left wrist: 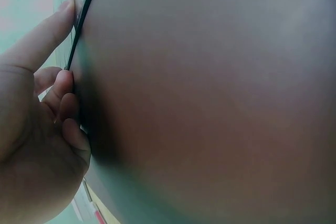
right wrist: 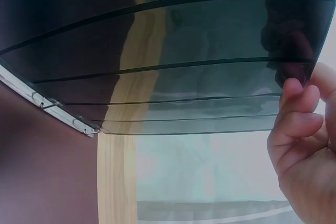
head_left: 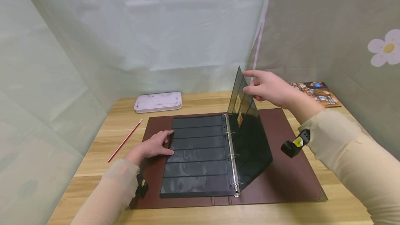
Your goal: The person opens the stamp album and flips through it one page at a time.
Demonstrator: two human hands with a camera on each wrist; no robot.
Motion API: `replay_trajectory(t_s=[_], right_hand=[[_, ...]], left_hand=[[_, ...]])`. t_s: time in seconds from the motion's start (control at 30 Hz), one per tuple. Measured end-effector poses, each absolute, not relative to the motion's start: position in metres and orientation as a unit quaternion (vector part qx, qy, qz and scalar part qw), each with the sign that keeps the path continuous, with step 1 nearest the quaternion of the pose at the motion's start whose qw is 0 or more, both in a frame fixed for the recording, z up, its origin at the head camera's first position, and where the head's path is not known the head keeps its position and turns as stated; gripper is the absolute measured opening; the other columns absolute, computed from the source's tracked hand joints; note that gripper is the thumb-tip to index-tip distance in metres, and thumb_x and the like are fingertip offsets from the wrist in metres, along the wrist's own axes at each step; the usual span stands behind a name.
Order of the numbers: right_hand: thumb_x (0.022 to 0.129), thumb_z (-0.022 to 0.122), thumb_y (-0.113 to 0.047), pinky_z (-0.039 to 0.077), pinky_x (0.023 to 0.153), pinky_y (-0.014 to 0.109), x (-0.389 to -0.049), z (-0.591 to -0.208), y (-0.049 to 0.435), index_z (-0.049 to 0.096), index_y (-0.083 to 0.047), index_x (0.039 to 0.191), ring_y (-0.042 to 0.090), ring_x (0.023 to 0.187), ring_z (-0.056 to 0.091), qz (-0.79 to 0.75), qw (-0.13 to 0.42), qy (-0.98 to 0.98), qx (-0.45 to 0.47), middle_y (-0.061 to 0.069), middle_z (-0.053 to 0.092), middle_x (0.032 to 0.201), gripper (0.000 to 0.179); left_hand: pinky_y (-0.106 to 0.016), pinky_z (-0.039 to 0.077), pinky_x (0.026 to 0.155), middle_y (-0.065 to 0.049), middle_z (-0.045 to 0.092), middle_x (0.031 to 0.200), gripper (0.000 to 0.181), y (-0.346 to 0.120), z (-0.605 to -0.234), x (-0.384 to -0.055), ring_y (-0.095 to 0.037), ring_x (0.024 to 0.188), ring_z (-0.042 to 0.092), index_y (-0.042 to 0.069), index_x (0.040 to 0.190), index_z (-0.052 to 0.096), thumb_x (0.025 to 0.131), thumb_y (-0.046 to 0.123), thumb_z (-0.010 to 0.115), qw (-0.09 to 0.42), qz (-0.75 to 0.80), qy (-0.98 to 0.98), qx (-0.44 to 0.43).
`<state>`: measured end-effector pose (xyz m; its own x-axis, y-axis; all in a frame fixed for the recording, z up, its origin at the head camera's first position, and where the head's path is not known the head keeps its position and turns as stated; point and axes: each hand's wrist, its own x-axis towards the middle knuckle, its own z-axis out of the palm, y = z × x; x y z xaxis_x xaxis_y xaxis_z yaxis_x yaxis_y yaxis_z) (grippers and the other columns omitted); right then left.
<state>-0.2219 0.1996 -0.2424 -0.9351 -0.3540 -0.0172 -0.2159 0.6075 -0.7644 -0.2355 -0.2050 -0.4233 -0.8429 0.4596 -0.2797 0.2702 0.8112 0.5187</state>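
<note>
A brown ring binder (head_left: 281, 183) lies spread out on the table with its metal rings (head_left: 231, 155) in the middle. On its left half lie black stock pages (head_left: 200, 152) with several clear strip pockets. My left hand (head_left: 155, 145) rests at their left edge, its thumb and forefinger apart and touching them. My right hand (head_left: 265, 88) pinches the outer edge of a dark see-through pocket page (right wrist: 210, 40), which stands up from the rings. Two small stamp-like pieces, one of them an orange piece (head_left: 240, 119), show in that page.
A pale tin case (head_left: 158, 102) sits at the back left, and a red pencil (head_left: 125, 141) lies left of the binder. A colourful printed booklet (head_left: 317, 94) lies at the back right, partly behind my right arm. Cloth walls (head_left: 193, 37) stand around the table.
</note>
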Motion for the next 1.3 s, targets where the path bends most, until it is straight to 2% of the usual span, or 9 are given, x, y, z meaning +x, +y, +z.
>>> replay_trajectory(t_s=[0.5,0.77,1.3], right_hand=[[0.093,0.056,-0.024,0.035,0.056,0.034,-0.226,-0.240,0.187,0.030,-0.015,0.147,0.017,0.054,0.038,-0.425,0.086,0.888,-0.152,0.002,0.042,0.061,0.061],[0.094,0.055,-0.023,0.033,0.057,0.035,-0.228,-0.238,0.184,0.028,-0.014,0.148,0.017,0.053,0.036,-0.427,0.096,0.888,-0.142,0.002,0.039,0.060,0.061],[0.092,0.056,-0.016,0.037,0.061,0.032,-0.231,-0.243,0.174,0.028,-0.013,0.147,0.016,0.055,0.038,-0.459,0.110,0.872,-0.133,0.002,0.043,0.063,0.062]], left_hand=[[-0.041,0.034,0.078,-0.007,0.043,0.093,0.086,-0.203,-0.423,-0.236,-0.024,0.091,0.041,-0.002,0.141,0.032,0.076,0.032,0.078,0.195,0.233,0.932,0.200],[-0.040,0.034,0.078,-0.006,0.043,0.093,0.086,-0.202,-0.423,-0.236,-0.024,0.091,0.041,-0.002,0.142,0.032,0.077,0.034,0.077,0.194,0.229,0.932,0.202],[-0.040,0.034,0.078,-0.006,0.044,0.093,0.086,-0.204,-0.424,-0.238,-0.024,0.091,0.042,-0.001,0.142,0.032,0.077,0.033,0.077,0.191,0.228,0.933,0.203]])
